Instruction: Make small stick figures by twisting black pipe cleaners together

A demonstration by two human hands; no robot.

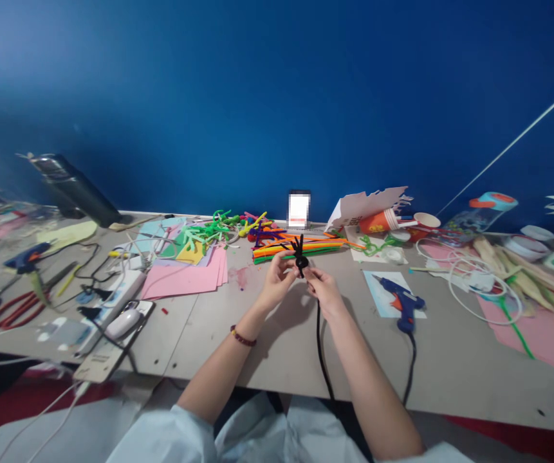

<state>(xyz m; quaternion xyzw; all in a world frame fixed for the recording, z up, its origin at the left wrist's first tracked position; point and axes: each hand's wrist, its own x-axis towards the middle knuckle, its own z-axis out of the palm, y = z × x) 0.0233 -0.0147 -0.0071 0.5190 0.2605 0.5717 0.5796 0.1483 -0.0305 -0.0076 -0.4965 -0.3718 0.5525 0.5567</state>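
Observation:
Between my two hands, above the middle of the table, is a small black pipe-cleaner piece (301,262) with a round wound middle and several thin prongs sticking up. My left hand (280,278) pinches it from the left, fingers bent around its side. From the right, my right hand (322,289) grips its lower part between thumb and fingers. A black cord (322,360) runs from just below my right hand down over the table's front edge; whether it joins the piece is hidden. Behind my hands lies a bundle of orange, green and black pipe cleaners (325,247).
A blue glue gun (405,302) rests on paper at right, its cord trailing forward. Pink paper sheets (184,280), green pipe-cleaner pieces (212,231) and a power strip (112,308) lie left. Red-handled scissors (20,308) are farther left. A phone (299,210) leans against the blue wall.

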